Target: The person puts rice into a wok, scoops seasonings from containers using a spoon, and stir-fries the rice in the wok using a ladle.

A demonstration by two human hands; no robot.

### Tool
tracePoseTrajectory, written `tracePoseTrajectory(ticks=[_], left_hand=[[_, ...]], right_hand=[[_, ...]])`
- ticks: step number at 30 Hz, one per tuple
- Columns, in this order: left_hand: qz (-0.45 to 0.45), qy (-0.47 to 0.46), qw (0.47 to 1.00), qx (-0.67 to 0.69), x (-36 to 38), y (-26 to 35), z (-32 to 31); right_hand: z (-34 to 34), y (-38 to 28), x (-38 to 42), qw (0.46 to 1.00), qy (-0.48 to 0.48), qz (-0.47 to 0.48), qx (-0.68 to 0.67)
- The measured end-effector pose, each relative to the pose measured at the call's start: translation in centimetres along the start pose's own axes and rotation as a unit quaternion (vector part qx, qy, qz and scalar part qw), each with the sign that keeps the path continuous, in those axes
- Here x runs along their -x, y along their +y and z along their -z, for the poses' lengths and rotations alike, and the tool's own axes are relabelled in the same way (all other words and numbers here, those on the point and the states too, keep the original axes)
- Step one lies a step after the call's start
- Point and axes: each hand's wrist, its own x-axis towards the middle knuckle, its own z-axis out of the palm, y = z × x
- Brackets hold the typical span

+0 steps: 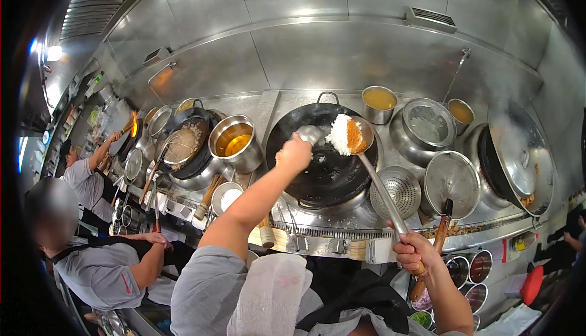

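My right hand [415, 254] is closed round the wooden end of a long metal ladle [384, 197]. The ladle's bowl, heaped with white rice [338, 135] and an orange-brown seasoning [355, 137], is over the right part of a large black wok [326, 180]. Above the wok's left part, my left hand [294, 154] is closed beside a shiny rounded metal thing [311, 134]; whether it grips this is hidden by the hand. A few white bits lie in the wok.
A pot of amber liquid [235, 144] stands left of the wok. On the right are a perforated strainer [395, 193], a steel pot [428, 123] and a lidded wok [519, 159]. Two other people [116, 262] [82, 177] are at the left.
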Motion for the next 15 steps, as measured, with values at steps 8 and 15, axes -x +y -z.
tracePoseTrajectory(ticks=[8,15], left_hand=[[-0.01,-0.009,0.999,0.047,-4.6,-1.9,-7.6],[0.025,0.074,0.962,0.261,1.6,-15.5,1.1]], right_hand=[[1.1,-2.8,2.2,0.999,0.026,-0.003,0.044],[0.0,-5.7,-1.6,0.87,0.14,-0.004,0.474]])
